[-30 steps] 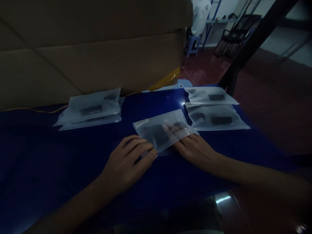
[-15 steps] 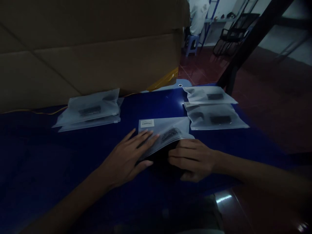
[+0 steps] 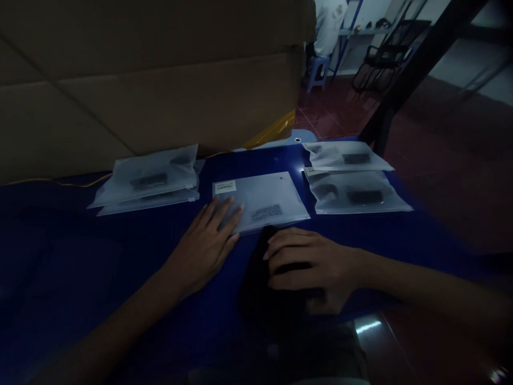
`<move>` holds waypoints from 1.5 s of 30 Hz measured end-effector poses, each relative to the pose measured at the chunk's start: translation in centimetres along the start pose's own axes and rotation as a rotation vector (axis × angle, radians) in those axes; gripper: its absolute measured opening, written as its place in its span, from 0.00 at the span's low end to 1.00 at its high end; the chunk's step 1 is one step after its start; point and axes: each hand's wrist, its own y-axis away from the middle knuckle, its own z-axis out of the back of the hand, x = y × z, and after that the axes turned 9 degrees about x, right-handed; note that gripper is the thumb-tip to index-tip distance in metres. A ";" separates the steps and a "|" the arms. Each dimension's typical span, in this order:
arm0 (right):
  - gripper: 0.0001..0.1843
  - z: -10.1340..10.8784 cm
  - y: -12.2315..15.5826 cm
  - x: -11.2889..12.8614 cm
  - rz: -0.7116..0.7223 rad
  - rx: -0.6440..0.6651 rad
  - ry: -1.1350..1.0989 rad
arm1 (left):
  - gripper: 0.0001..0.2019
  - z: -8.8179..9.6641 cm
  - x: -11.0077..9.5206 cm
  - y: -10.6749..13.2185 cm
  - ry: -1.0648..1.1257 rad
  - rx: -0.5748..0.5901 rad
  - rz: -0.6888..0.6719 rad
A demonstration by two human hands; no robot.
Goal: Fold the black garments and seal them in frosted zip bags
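While left hand (image 3: 200, 248) presses bag (image 3: 264, 200), blue table (image 3: 80, 256) dim, cardboard box (image 3: 160, 80) behind.

Dark item (image 3: 258, 289) now out of the bag (image 3: 262, 199).
Right hand (image 3: 308, 264) draws it nearer the person; bag now lies flat, left hand (image 3: 204, 248) moved on top.

Dim in here, the light is low. A big cardboard box (image 3: 160, 80) walls off the back of the blue table (image 3: 80, 251), with 1 bright glare spot (image 3: 301, 170) towards its far edge. Beyond lie dark red floor tiles (image 3: 441, 176), a slanted black post (image 3: 404, 80), 1 black chair (image 3: 380, 59) and 1 blue stool (image 3: 318, 72) under a seated person in white (image 3: 329, 24). On the right, a pale wall (image 3: 460, 61).
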 end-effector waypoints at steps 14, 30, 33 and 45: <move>0.37 0.4 0.4 -0.6 -0.442 0.033 0.178 | 0.28 0.3 0.7 -0.4 -0.128 -0.094 -0.086; 0.13 1.7 0.0 -0.9 -0.710 -0.336 -0.305 | 0.34 1.9 0.0 0.2 0.258 -0.174 -0.172; 0.16 1.4 0.4 -1.9 -0.826 -0.383 -0.273 | 0.48 1.9 -0.8 0.1 0.210 -0.098 -0.210; 0.35 0.0 -0.4 0.1 -0.339 -0.019 0.153 | 0.39 0.5 -0.5 0.0 0.214 -0.087 -0.029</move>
